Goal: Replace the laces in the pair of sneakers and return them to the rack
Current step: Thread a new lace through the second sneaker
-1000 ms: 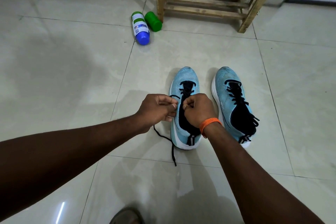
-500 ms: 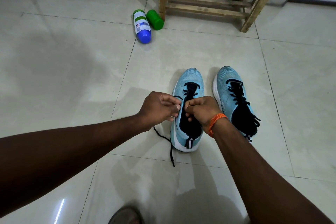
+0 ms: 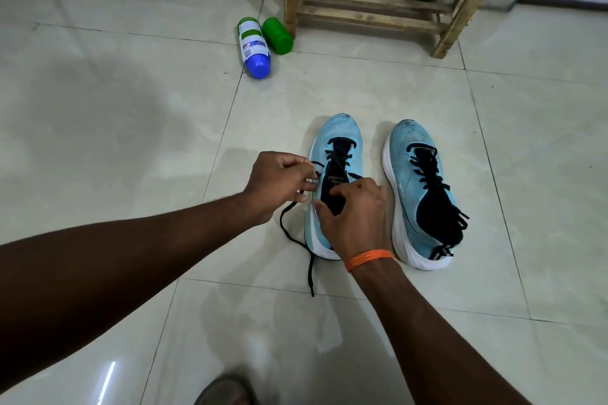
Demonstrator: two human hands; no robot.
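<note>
Half-laced sneaker (image 3: 340,138): I am seeing it standing on the floor tile (image 3: 131,128), toe pointing far, well near of the rack (image 3: 371,6). Only its far eyelets are carrying crossings.
Lace (image 3: 294,238): black, one end is coming off the sneaker's left side and lying loose on the tile toward me.
Second sneaker (image 3: 418,181): it is sitting just to the right, laced through, with a narrow gap between the two.
Risk, uneven pull: I am judging that a hard tug on the left strand could be dragging the far crossings crooked or shortening the other end.
Risk, missed eyelet: the right hand is covering the near eyelets, so the tip could be going into the wrong hole unseen.
Risk, sliding: the tile is looking glossy, so if the steadying hand were lifting during a pull, the sneaker could be skating left.
Left hand (image 3: 279,181): it is hovering at the sneaker's left edge, knuckles up, fingertips pressed together and pinching the lace by an eyelet.
Right hand (image 3: 355,217): it is lying over the tongue, fingers bent onto it and thumb on the left wall, clasping the upper. I cannot tell whether it is also holding the other lace end.
Bottles (image 3: 255,49): two are lying far left by the rack leg, well apart from the work.
</note>
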